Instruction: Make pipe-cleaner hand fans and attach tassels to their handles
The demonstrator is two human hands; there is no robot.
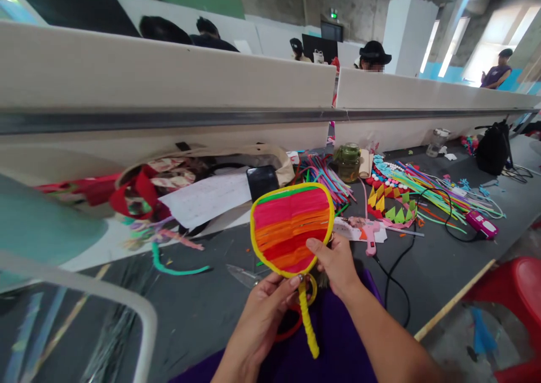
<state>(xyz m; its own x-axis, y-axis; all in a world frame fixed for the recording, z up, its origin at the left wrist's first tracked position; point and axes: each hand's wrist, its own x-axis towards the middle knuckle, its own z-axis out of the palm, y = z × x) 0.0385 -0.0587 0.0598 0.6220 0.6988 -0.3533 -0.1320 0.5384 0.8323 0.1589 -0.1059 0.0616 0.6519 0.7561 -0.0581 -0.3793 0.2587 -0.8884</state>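
Observation:
A hand fan (291, 225) made of pipe cleaners is held up over the table's near edge. Its face runs in bands of green, pink, orange and red inside a yellow rim, and a twisted yellow handle (307, 321) hangs below. My left hand (274, 298) pinches the bottom rim beside the handle. With the thumb on the red part, my right hand (336, 259) grips the fan's lower right edge; its other fingers are behind. Behind the fan lie scissors (242, 274), partly hidden, with the blades to the left.
A pink glue gun (371, 236) with a black cord lies to the right. Bundles of pipe cleaners (431, 188), a green jar (349, 162) and a phone (261, 181) sit further back. A white partition (169, 79) runs behind; a red stool (515, 293) stands at right.

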